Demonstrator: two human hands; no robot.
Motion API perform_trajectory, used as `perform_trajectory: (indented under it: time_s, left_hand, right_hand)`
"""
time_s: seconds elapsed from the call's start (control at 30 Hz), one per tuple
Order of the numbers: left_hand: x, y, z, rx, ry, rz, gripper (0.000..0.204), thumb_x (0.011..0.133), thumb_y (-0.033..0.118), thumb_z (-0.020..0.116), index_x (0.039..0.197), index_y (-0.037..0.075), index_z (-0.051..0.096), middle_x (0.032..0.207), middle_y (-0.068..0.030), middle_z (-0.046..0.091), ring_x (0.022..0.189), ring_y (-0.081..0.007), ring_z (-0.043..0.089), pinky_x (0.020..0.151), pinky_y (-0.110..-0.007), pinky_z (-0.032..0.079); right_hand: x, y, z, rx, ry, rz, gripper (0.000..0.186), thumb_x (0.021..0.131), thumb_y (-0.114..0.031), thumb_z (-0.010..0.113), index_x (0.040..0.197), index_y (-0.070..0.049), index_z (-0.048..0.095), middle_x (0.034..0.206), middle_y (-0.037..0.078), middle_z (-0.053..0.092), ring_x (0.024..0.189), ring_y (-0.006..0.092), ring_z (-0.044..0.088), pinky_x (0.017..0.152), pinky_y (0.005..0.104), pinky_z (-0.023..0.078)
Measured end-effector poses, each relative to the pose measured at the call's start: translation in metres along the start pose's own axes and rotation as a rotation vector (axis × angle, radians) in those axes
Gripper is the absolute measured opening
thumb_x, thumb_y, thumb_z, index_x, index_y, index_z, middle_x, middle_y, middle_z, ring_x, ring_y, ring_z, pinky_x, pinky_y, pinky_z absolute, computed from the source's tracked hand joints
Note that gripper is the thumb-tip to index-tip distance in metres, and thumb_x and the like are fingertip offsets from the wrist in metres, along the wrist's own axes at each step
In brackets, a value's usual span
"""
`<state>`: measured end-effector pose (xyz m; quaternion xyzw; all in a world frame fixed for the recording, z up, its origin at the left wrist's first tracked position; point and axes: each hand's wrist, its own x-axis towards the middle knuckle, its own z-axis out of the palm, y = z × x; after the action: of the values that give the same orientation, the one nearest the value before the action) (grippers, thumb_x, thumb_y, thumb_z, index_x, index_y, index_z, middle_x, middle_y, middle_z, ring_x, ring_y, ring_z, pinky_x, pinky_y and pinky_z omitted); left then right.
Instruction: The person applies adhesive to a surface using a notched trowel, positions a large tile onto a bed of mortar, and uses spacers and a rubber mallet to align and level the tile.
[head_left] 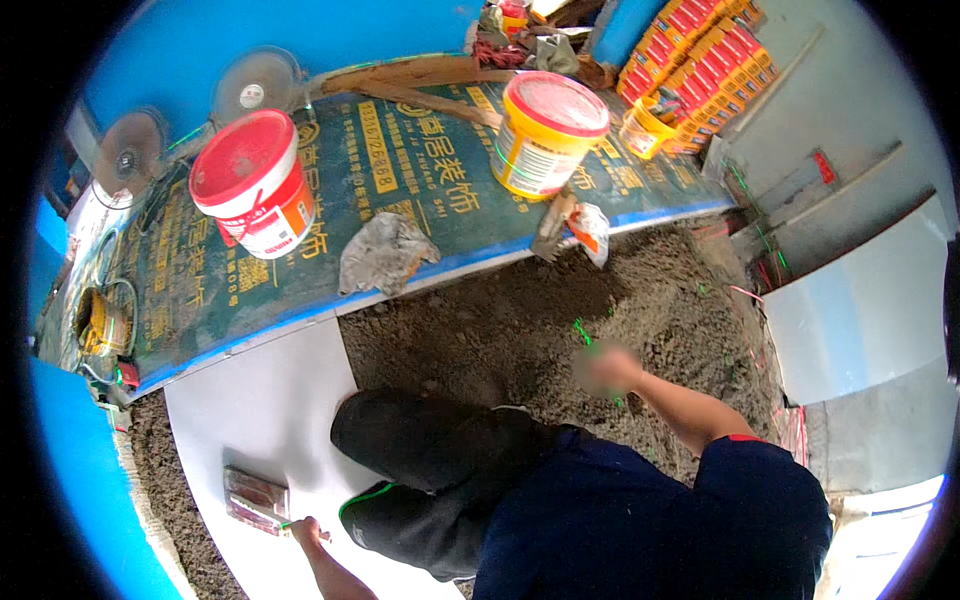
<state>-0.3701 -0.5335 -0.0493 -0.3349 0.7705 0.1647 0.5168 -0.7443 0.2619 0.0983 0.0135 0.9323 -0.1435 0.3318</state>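
My left hand [310, 532] grips the handle of a flat rectangular trowel [255, 492] with a dirty brown blade, over a large white tile [230, 410] at the lower left. My right hand [607, 368] is reached out over the rough grey-brown mortar bed [470, 330], its fingers smeared by blur, so what it holds, if anything, is unclear. Green laser lines fall on the mortar beside it. My dark-clad knee and leg are bent over the tile's right part.
A green printed protective sheet [390, 150] carries red-lidded buckets [255, 190], a yellow bucket [545, 140], a grey cloth [385, 250] and a corded tool [105, 325]. Orange boxes [700, 75] are stacked behind. A pale panel [850, 310] leans at the right; a blue wall borders the left.
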Motion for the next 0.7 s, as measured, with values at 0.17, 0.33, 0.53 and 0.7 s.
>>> perform_trajectory:
  time_s: [0.17,0.33,0.53,0.7]
  left_hand:
    - [0.022,0.122,0.068,-0.897,0.001,-0.308,0.053,0.083,0.001,0.046,0.111,-0.021,0.007,0.072,-0.0327,0.065,0.057,-0.0383,0.065,0.061,-0.043,0.059]
    - [-0.013,0.007,-0.006,-0.623,0.145,-0.324,0.030,0.085,0.002,0.041,0.100,-0.018,0.025,0.073,-0.0289,0.067,0.058,-0.0352,0.065,0.061,-0.033,0.058]
    - [-0.029,0.065,0.022,-0.937,0.211,-0.340,0.043,0.079,-0.006,0.048,0.099,-0.034,0.022,0.078,-0.0323,0.066,0.057,-0.0410,0.066,0.059,-0.036,0.060]
    - [-0.049,0.107,-0.013,-0.850,0.259,-0.309,0.051,0.082,0.014,0.047,0.111,-0.024,0.029,0.096,-0.0300,0.061,0.079,-0.0402,0.060,0.074,-0.039,0.053]
  right_hand:
    - [-0.025,0.137,0.020,0.297,0.223,-0.176,0.036,0.090,-0.038,0.054,0.095,-0.004,0.064,0.088,0.018,0.069,0.085,0.0351,0.066,0.077,0.0442,0.051]
    - [0.010,0.059,0.058,0.431,0.236,-0.277,0.036,0.089,-0.038,0.055,0.096,-0.004,0.066,0.087,0.016,0.069,0.081,0.0305,0.067,0.076,0.0409,0.051]
    - [-0.004,0.065,-0.013,0.250,0.357,-0.225,0.038,0.090,-0.038,0.057,0.099,-0.002,0.068,0.079,0.010,0.071,0.076,0.0261,0.068,0.074,0.0369,0.052]
    - [0.028,0.014,-0.131,0.707,0.509,0.019,0.034,0.091,-0.033,0.060,0.101,0.000,0.065,0.080,0.010,0.069,0.065,0.0191,0.067,0.064,0.0336,0.052]
